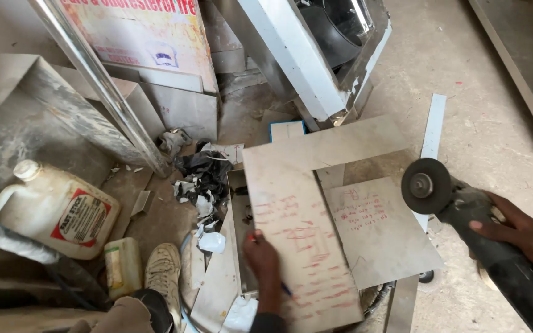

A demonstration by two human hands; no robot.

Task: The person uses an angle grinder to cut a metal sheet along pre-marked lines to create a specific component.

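A: Steel sheet (297,240), red-marked, lies under left hand (262,259); fingers flat, pinning its near-left edge, a pen tucked under them.

B: Right of it?

A: Right hand (513,231) clenched around angle grinder (464,209), disc clear of the sheet. Judged: pre-cut; next needs disc on the line.

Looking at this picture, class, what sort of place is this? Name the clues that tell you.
Probably a metalwork or fabrication workshop. The right hand grips an angle grinder, the left hand steadies an L-shaped metal sheet marked in red, and offcuts lie on the dusty concrete floor.
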